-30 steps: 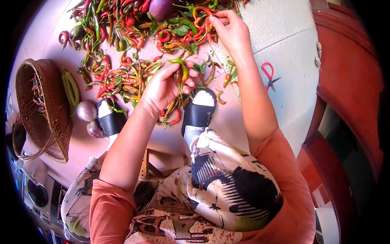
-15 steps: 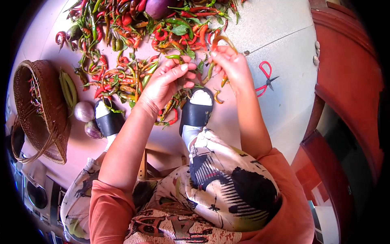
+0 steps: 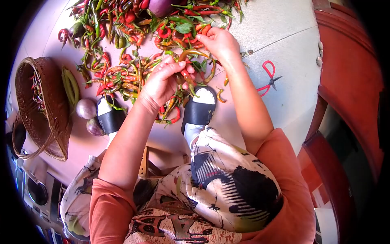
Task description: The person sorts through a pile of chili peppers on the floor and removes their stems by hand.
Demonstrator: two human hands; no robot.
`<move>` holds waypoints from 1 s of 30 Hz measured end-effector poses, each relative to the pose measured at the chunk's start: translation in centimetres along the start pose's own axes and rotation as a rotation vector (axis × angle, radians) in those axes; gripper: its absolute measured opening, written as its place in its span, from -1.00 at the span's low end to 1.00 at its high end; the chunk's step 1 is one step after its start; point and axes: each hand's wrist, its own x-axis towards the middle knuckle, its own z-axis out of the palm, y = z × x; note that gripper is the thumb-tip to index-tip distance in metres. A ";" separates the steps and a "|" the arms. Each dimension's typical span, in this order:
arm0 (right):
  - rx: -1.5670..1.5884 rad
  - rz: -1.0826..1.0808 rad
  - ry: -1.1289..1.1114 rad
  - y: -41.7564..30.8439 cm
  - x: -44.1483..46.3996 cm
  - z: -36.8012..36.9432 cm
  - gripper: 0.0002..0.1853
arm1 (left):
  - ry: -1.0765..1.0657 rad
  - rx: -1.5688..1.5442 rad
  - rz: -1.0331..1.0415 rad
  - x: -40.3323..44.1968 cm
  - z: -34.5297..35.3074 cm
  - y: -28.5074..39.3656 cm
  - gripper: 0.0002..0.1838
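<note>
My left hand is closed around a few chili peppers. An orange-brown chili pepper sticks out above its thumb, and a red one hangs below the fingers. Farther up, my right hand reaches the edge of the big chili heap. Its thumb and forefinger pinch at a red chili pepper; the other fingers are partly hidden. Between my feet and the heap lies a smaller spread of red and green chilies.
A wicker basket lies tipped at the left, beside long green pods and small purple eggplants. Red-handled scissors rest at the right. My slippered foot stands below the left hand. A large purple eggplant tops the heap.
The curved chili pepper from my right hand now sits in my left hand with the others. My right hand has moved up and slightly left to the heap.
</note>
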 end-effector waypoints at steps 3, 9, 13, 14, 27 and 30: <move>0.202 -0.039 -0.015 1.5 -0.3 0.9 -0.68 | -0.002 -0.011 0.005 -0.2 -0.8 -0.1 -0.89; 0.547 0.140 0.025 3.0 -4.4 -2.0 -0.79 | -0.002 0.072 -0.028 -0.3 -0.3 0.1 -0.79; 0.733 0.153 -0.081 2.9 -6.3 -2.9 -0.77 | -0.008 0.053 -0.036 -0.1 -0.3 -0.5 -0.70; 0.788 0.139 -0.110 2.6 -6.7 -3.1 -0.75 | -0.004 -0.007 -0.045 0.1 -0.4 -0.5 -0.84; 0.850 -0.095 -0.008 0.4 -8.3 -2.5 -0.84 | -0.054 0.104 -0.015 -0.5 1.2 -0.4 -0.73; 0.561 -0.207 0.095 -0.5 -9.0 -3.7 -0.82 | -0.084 0.128 0.003 -0.5 1.3 -0.5 -0.61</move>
